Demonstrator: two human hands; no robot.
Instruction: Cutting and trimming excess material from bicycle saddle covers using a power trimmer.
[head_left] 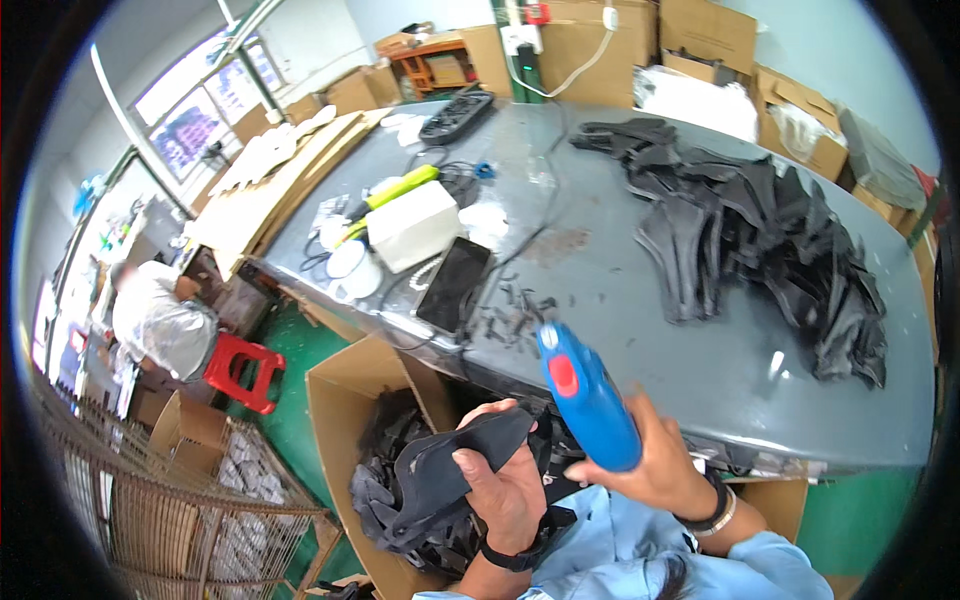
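Fabric piece (432, 472) lies clasped across the left hand (512, 494), while the right hand (656, 458) grips a blue tool (592, 405).

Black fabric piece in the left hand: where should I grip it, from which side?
Pinch the black fabric piece by its broad left end, probably best from the left: it looks thin, that end sticks out past the left hand, and the blue handheld tool crowds the right.

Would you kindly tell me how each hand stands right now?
Left hand: holding a dark flat piece, thumb on top.
Right hand: closed around a blue handheld tool.
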